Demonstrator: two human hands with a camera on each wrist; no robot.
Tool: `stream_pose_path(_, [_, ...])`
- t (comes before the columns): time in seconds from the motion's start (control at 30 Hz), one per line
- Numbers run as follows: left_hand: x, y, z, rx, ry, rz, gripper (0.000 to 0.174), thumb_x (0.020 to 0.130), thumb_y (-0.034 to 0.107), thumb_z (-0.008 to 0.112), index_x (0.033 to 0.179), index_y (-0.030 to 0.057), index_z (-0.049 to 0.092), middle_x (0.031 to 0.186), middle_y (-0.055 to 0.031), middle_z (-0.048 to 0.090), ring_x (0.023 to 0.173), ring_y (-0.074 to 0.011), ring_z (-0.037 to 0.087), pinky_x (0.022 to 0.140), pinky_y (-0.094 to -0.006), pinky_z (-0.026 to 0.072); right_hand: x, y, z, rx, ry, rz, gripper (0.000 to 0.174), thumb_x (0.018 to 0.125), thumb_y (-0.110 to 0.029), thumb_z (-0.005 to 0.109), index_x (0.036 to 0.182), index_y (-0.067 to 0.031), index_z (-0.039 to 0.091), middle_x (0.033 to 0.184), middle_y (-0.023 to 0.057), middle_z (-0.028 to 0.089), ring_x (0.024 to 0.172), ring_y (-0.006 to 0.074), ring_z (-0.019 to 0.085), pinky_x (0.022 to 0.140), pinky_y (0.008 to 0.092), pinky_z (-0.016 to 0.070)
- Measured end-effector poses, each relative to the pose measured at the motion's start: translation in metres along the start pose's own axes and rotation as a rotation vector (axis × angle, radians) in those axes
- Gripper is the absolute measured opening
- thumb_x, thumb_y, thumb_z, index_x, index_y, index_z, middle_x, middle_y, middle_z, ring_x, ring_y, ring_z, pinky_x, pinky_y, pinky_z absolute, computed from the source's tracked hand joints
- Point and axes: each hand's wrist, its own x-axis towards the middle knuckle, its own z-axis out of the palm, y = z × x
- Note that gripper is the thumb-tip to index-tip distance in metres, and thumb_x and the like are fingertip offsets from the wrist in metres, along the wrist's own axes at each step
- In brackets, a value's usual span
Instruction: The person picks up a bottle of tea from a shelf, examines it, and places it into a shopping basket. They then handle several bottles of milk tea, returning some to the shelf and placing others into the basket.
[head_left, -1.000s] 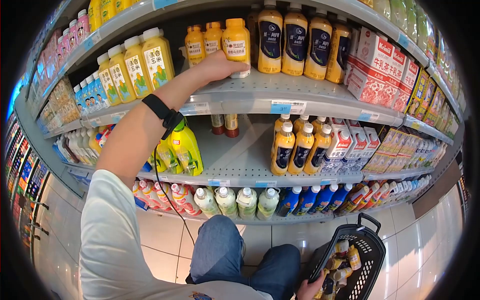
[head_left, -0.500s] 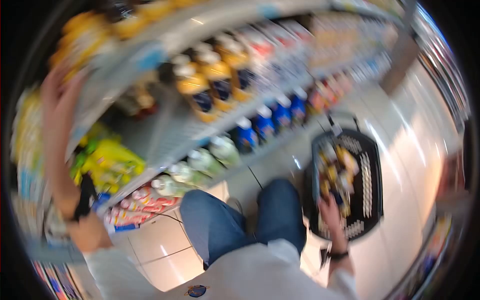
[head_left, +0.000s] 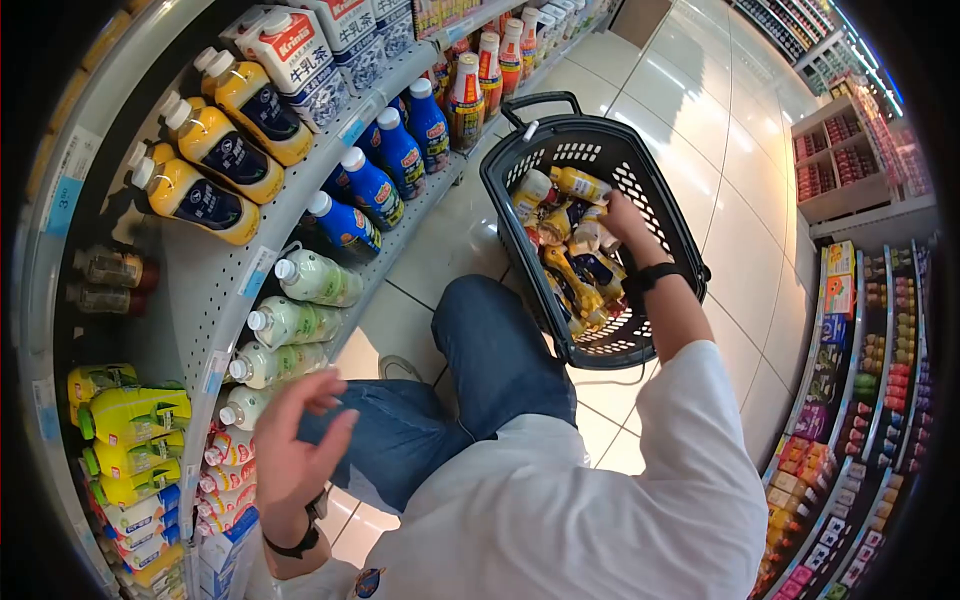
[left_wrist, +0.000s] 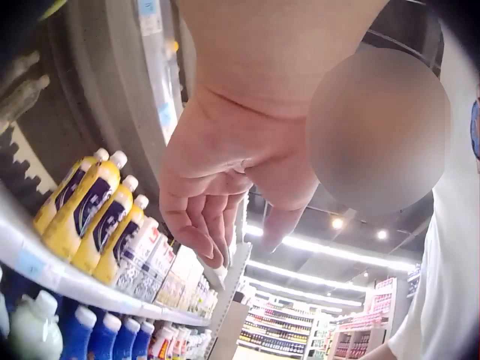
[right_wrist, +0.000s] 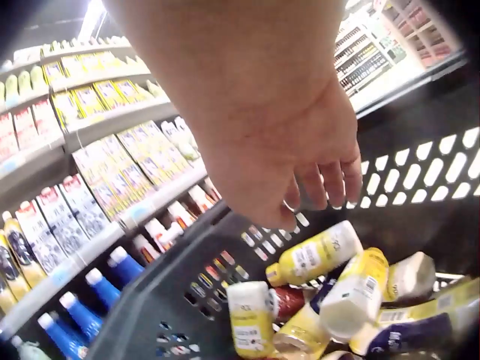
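Note:
My left hand (head_left: 295, 440) is held in front of the shelving with fingers loosely bent. Its palm (left_wrist: 232, 157) shows with nothing in it in the left wrist view. My right hand (head_left: 628, 220) reaches over the black shopping basket (head_left: 497, 197), fingers hanging down and holding nothing in the right wrist view. Closest beneath it lies a yellow bottle with a white label (right_wrist: 319, 253). Several other bottles lie jumbled inside, among them a yellow-and-white bottle (right_wrist: 356, 292) and a dark-labelled bottle (right_wrist: 416, 334).
Left of the basket, shelves hold orange drink bottles with dark labels (head_left: 232, 150), blue bottles (head_left: 398, 155), pale green bottles (head_left: 320, 278) and milk tea cartons (head_left: 290, 50). My bent knee (head_left: 490, 330) is beside the basket. Another stocked shelf (head_left: 860, 400) stands at right.
The head view has swung right towards the basket. My left hand has left the yellow bottle on the upper shelf and come down empty. My right hand has moved from the basket's rim over its contents.

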Motion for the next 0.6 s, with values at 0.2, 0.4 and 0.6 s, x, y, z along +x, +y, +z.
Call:
stream_pose_path(0.2, [-0.015,-0.013,0.010,-0.069,-0.038,-0.046,0.042,0.075,0.001,0.075,0.115,0.0024,0.063,0.098,-0.0082,0.070,0.081,-0.0164,0.063,0.075,-0.0287,0.0501,-0.001,-0.025,0.060,0.126,-0.051,0.421,0.111,0.068,-0.061,0.077,0.137,0.0110,0.031,0.122,0.0261,0.062,0.111,0.0356,0.063,0.086,0.0383,0.0556])
stream_pose_path(0.4, [-0.014,-0.020,0.009,-0.126,-0.024,-0.095,0.040,0.076,0.001,0.074,0.115,0.0013,0.062,0.096,-0.0083,0.070,0.078,-0.0160,0.064,0.074,-0.0279,0.0503,0.008,-0.010,0.081,0.696,0.027,0.689,0.091,0.073,-0.049,0.073,0.139,-0.0010,0.032,0.109,0.0227,0.061,0.086,0.0309,0.068,0.055,0.0428,0.0594])
stream_pose_path(0.6, [-0.007,-0.019,0.009,-0.204,-0.104,-0.141,0.039,0.078,0.002,0.073,0.116,0.0005,0.063,0.095,-0.0085,0.071,0.080,-0.0146,0.065,0.075,-0.0272,0.0509,-0.060,0.016,0.003,1.690,-0.453,0.495,0.041,0.090,-0.031,0.052,0.123,-0.0063,0.052,0.111,0.0133,0.059,0.102,0.0286,0.055,0.086,0.0452,0.0505])
